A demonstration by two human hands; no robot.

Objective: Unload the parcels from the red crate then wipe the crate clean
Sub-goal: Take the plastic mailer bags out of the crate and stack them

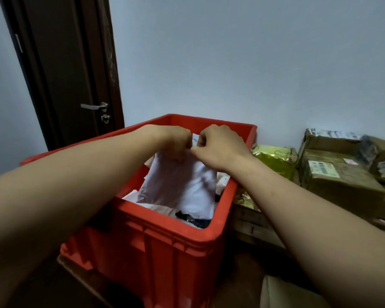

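White parcel (182, 183) hangs from my left hand (176, 141) and right hand (218, 147), both pinching its top edge. Below my hands, the red crate (165, 241) holds more parcels (162, 210). I think those must come out first; wiping is not yet started.

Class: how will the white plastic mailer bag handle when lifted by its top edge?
Probably floppy: the white plastic mailer bag hangs creased from the left hand and right hand. Likely light: fingertip pinches seem to carry it.
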